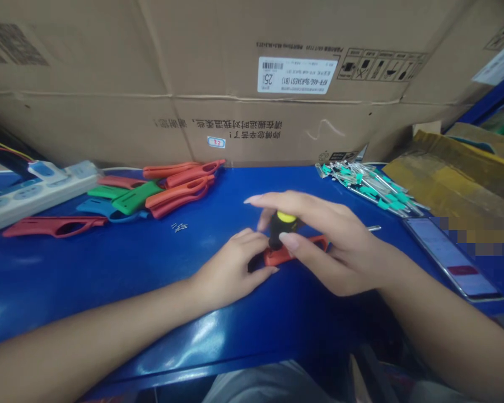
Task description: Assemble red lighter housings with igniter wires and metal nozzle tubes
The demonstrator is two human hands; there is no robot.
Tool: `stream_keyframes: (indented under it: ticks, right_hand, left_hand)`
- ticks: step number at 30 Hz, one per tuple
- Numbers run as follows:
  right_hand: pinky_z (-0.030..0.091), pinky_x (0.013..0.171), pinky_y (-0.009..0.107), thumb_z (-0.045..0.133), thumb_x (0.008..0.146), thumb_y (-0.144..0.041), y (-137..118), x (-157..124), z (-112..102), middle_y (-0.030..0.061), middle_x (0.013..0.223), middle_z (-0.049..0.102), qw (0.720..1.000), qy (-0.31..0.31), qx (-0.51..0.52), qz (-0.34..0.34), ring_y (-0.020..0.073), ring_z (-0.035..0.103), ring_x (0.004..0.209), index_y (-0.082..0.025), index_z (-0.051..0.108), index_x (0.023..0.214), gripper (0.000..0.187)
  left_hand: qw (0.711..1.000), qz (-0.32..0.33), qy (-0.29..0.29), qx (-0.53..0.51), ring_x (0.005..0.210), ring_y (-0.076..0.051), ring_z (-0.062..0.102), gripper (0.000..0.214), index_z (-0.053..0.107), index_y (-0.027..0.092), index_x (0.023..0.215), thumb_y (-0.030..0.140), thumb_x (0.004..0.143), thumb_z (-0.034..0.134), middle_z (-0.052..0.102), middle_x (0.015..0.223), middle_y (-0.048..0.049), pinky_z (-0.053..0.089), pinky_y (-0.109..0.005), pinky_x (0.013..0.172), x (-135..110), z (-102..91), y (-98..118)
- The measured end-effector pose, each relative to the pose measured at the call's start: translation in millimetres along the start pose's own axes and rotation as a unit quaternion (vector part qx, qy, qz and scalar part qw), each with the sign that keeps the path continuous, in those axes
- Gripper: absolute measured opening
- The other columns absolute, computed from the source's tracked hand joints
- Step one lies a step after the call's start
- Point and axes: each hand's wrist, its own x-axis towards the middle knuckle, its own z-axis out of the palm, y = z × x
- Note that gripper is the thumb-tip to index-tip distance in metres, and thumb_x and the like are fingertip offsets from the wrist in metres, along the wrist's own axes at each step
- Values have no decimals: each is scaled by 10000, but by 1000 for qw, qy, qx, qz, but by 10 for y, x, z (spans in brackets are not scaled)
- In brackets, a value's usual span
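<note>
An orange-red lighter casing (279,256) lies on the blue table, partly covered by both hands. Its left end is gripped between the thumb and fingers of my left hand (246,260). My right hand (334,238) has its thumb and fingers around a short black screwdriver with a yellow top (284,229), held upright over the casing. The screwdriver's tip is hidden, so I cannot tell what it touches. Past the right hand's knuckles a thin metal rod (374,228) sticks out. Several tiny screws (179,227) are scattered left of my left hand.
More lighter casings in red, green (136,197) and blue lie at the back left, beside a white power strip (37,193). Metal rods with green parts (372,187) are heaped at the back right. A phone (451,257) lies at right. A cardboard sheet (218,73) stands behind.
</note>
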Motion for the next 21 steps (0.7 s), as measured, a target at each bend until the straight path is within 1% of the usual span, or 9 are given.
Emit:
stream_keyframes:
  ticks: [2, 3, 5, 7, 9, 12, 15, 18, 21]
  right_hand:
    - [540, 828, 259, 606, 996, -247, -4, 12, 6, 57, 1090, 718, 1000, 23, -3, -10, 147, 666, 952, -183, 579, 1321, 333]
    - [540, 787, 253, 681, 959, -288, 3, 19, 3, 41, 1028, 725, 998, 51, -30, -14, 145, 663, 886, -196, 618, 1242, 305]
    - [532, 706, 261, 787, 872, -368, 45, 30, -28, 16, 915, 715, 987, 132, -91, 0, 149, 646, 773, -218, 659, 1079, 286]
    - [522, 666, 283, 807, 841, -406, 143, 30, -109, 6, 851, 687, 964, 224, -132, 47, 161, 630, 722, -230, 659, 968, 263]
    - [511, 653, 301, 780, 859, -414, 300, 13, -236, 7, 833, 657, 935, 299, -163, 97, 171, 616, 715, -234, 648, 909, 228]
    - [491, 616, 317, 751, 875, -377, 599, -51, -454, 15, 827, 636, 914, 304, -228, 140, 169, 566, 647, -238, 642, 876, 177]
    - [502, 690, 356, 732, 865, -354, 844, -128, -613, 48, 873, 643, 906, 252, -286, 182, 212, 595, 720, -236, 624, 868, 160]
    - [497, 742, 358, 677, 885, -326, 944, -180, -681, 72, 908, 644, 900, 196, -305, 242, 235, 612, 800, -229, 598, 866, 127]
    - [481, 795, 355, 651, 878, -283, 936, -198, -699, 85, 943, 649, 894, 158, -313, 279, 247, 616, 871, -225, 584, 861, 90]
  left_hand:
    - [1000, -7, -5, 5, 1005, -242, 660, 157, 680, 191, 1076, 285, 950, 668, 735, 1079, -71, 523, -392, 888, -9, -1, 14]
    - [1000, -10, -10, 10, 1014, -243, 660, 170, 680, 195, 1098, 281, 953, 662, 736, 1090, -72, 525, -395, 900, -12, -12, 27]
    - [999, -16, -21, 33, 1032, -245, 659, 249, 661, 203, 1188, 233, 940, 657, 738, 1129, -71, 527, -404, 929, -8, -58, 55]
    - [997, -23, -32, 71, 1063, -250, 656, 395, 617, 206, 1294, 160, 903, 656, 732, 1189, -73, 530, -416, 957, 18, -139, 69]
    - [991, -30, -44, 120, 1072, -258, 665, 441, 614, 194, 1308, 130, 873, 652, 734, 1192, -83, 539, -420, 962, 75, -242, 52]
    - [973, -43, -78, 211, 1080, -269, 687, 406, 646, 187, 1291, 184, 884, 653, 738, 1187, -90, 552, -406, 954, 220, -405, -44]
    - [958, -65, -84, 266, 1101, -275, 695, 384, 663, 176, 1277, 218, 896, 635, 730, 1231, -100, 555, -393, 965, 405, -536, -187]
    - [949, -78, -87, 293, 1079, -277, 710, 358, 678, 175, 1250, 249, 906, 614, 742, 1210, -93, 566, -379, 939, 577, -619, -313]
    - [937, -90, -87, 327, 1063, -272, 717, 341, 685, 181, 1233, 264, 917, 592, 748, 1194, -93, 564, -361, 922, 711, -659, -381]
